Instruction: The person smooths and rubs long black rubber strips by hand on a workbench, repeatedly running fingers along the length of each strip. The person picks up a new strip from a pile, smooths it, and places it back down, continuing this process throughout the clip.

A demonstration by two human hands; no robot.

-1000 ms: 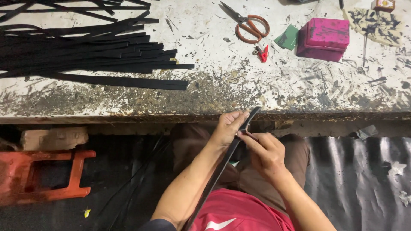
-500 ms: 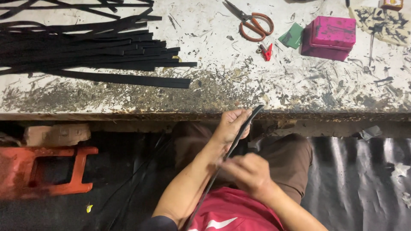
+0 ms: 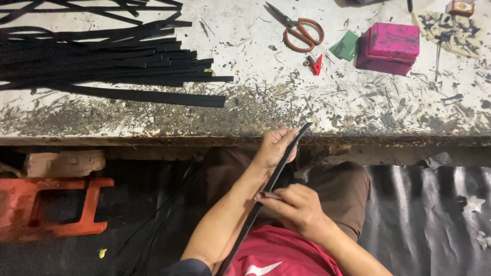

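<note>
Right hand [image 3: 296,207] has slid down the black strip [image 3: 271,179] since a second ago, from just beside the left hand [image 3: 273,148] to well below it, pinching the strip between thumb and fingers; left hand remains closed around the upper end, at the counter [image 3: 307,110] edge; the strip runs slanted over the lap; judged, a stroke along its length is under way. Counted on the counter: one pile of black strips [image 3: 102,66], one pair of scissors [image 3: 299,28], one pink box [image 3: 388,48], one small red clip [image 3: 316,65].
</note>
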